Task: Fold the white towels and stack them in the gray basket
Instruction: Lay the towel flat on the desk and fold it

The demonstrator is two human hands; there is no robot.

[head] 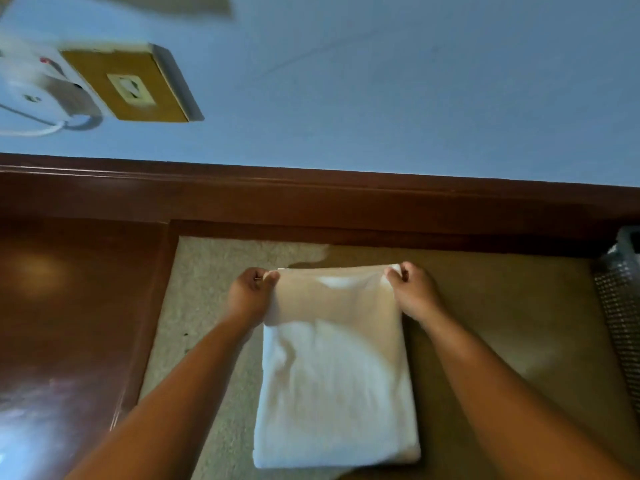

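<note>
A white towel [334,382] lies folded into a long rectangle on a beige mat [214,327]. My left hand [251,294] pinches the towel's far left corner. My right hand [412,292] pinches the far right corner. Both corners are lifted a little off the mat, so the far end of the towel curves upward. The gray basket [620,306] shows only partly at the right edge of the view; it has a mesh wall and clear plastic at its top.
The mat sits on a dark brown wooden surface [69,323] with a raised wooden rail [311,199] behind it. Above the rail is a blue wall with a wooden socket plate [131,88] and a white plug and cable [41,95].
</note>
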